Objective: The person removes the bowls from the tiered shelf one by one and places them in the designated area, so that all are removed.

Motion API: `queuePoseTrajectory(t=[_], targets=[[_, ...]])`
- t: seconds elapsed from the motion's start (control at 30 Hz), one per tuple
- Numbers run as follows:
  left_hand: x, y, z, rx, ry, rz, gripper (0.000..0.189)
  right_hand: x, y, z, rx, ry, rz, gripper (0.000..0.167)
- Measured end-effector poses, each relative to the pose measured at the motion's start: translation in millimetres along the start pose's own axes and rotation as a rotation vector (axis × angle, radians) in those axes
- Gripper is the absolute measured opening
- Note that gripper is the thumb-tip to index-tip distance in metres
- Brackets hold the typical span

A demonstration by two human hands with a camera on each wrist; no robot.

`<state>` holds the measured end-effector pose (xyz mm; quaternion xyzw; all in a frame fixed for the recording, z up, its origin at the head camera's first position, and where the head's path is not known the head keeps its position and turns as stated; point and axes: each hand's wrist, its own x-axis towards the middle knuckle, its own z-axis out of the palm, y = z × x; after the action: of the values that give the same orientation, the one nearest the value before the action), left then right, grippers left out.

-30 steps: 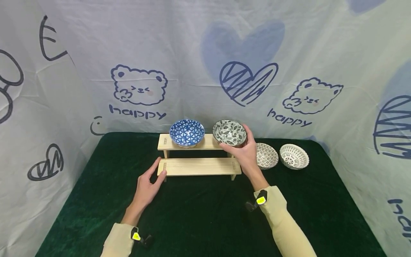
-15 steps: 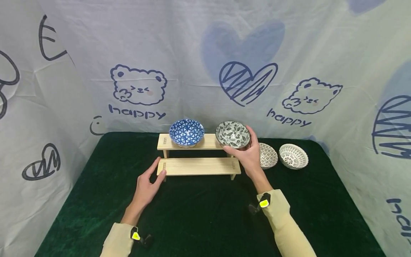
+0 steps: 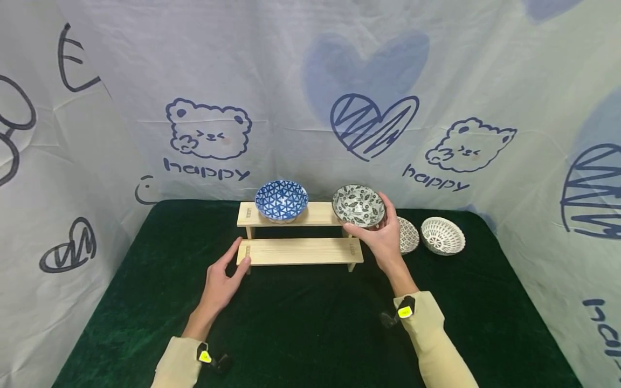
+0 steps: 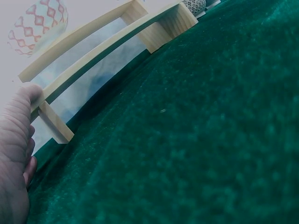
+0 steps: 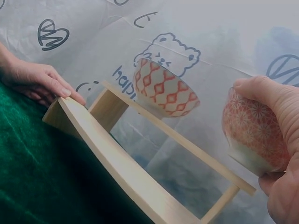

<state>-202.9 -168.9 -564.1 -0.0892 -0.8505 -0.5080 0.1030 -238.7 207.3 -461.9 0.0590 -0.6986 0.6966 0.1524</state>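
here, floral bowl [image 3: 358,206], between right thumb [image 3: 358,232] and fingers [image 3: 390,208]

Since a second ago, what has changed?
The right hand has carried the black leaf-patterned bowl rightward and slightly lower in the head view, still gripping it. Unchanged: left hand at the left end of the lower wooden shelf, blue-and-white bowl on the upper shelf.

The head view faces forward and down over the stand [image 3: 301,251]; the wrist views look closely along it from opposite ends, sharing its bowl [image 3: 281,199].
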Motion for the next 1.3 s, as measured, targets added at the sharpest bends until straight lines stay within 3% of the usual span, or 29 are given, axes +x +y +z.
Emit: queuePoseTrajectory(t=[1.3], targets=[[-1.5, 0.7, 0.2, -0.014, -0.005, 0.003, 0.065, -40.9, 0.2, -52.2, -0.074, 0.090, 0.052, 0.102]])
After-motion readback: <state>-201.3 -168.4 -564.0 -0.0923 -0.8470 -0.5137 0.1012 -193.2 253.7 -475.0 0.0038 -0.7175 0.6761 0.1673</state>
